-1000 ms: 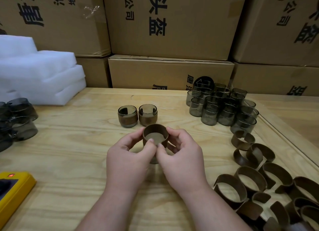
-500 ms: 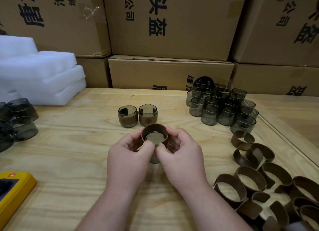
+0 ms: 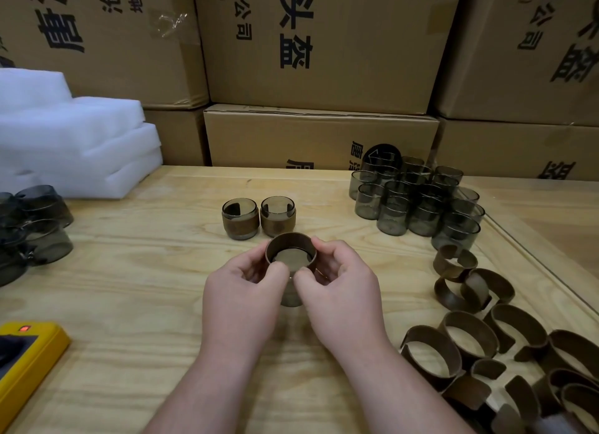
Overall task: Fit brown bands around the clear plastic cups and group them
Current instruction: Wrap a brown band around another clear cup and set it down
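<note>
Boxes read 头盔. Your left hand and right hand pinch a band, apparently around a cup.

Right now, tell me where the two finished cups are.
In the head view, the two finished cups stand side by side at the table's middle, just beyond the hands, left of the plain cups.

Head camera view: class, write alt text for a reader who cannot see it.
Two hands, left hand and right hand, hold a clear cup with a brown band round its top. Beyond stand two banded cups; plain cups and loose bands lie to the right on the wooden table.
</note>
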`<action>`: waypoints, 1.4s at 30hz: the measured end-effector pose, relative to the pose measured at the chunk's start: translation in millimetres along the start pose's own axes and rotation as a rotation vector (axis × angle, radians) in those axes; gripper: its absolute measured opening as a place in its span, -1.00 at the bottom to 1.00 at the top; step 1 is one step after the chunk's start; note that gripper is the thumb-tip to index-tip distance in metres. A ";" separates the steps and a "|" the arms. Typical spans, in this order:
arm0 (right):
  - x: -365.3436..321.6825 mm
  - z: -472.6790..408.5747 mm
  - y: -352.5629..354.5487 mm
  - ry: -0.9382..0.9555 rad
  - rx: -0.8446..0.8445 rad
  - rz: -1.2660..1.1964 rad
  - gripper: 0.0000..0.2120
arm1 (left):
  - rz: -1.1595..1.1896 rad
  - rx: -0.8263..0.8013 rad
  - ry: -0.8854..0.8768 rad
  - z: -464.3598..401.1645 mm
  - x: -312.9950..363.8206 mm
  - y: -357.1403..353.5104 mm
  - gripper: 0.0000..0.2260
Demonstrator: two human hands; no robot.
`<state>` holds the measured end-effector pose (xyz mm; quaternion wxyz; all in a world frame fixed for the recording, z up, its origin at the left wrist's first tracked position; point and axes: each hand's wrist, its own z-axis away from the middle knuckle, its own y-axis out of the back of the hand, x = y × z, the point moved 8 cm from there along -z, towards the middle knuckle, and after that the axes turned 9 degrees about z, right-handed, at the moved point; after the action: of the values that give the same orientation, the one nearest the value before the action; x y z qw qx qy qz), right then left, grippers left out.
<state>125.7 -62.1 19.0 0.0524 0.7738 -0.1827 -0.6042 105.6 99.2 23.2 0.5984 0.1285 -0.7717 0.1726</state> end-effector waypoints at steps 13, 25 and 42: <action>10.7 1.4 -14.2 -0.055 -0.215 0.078 -0.52 | -0.131 -0.006 -0.001 -3.1 -12.2 4.3 -0.81; 0.5 1.4 -8.6 -0.038 -0.195 -0.250 -0.39 | 0.212 -0.164 0.042 -1.9 -8.2 -5.5 -0.78; 2.9 -0.7 -3.1 -0.092 -0.173 -0.409 -0.41 | 0.238 -0.188 0.085 -3.5 -13.3 -3.6 -0.41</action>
<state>127.7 -60.3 15.6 -0.0136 0.7590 0.0283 -0.6503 113.5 97.3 11.5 0.6154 -0.0279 -0.7681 0.1747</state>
